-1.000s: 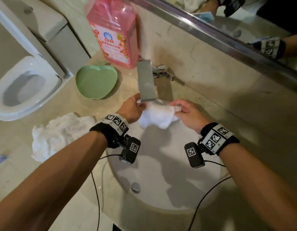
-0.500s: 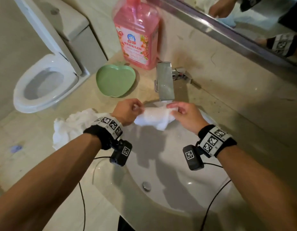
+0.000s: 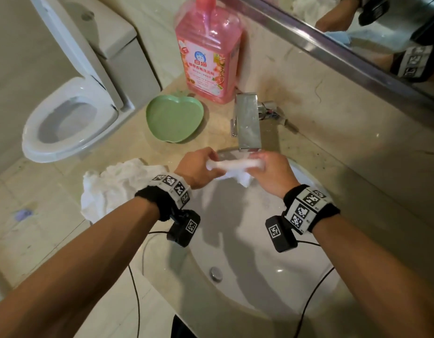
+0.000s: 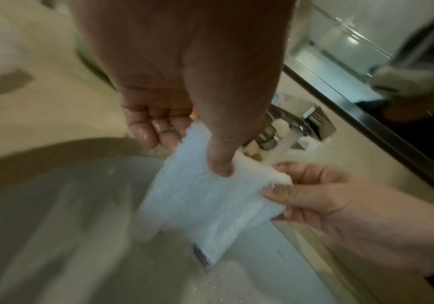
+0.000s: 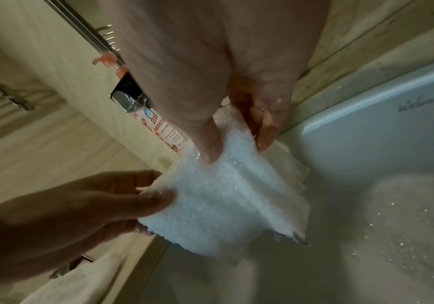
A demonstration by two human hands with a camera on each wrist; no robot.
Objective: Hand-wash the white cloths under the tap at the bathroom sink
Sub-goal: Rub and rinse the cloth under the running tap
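Stretched now between both hands under the tap (image 3: 249, 123): the white cloth (image 3: 235, 164).
Left hand (image 3: 199, 167) and right hand (image 3: 272, 172) each pinch an edge; rinsing seems underway, a second cloth (image 3: 113, 184) waits on the bench (image 3: 52, 228).

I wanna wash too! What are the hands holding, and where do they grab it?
Both hold one wet white cloth: left hand and right hand pinch its top corners.
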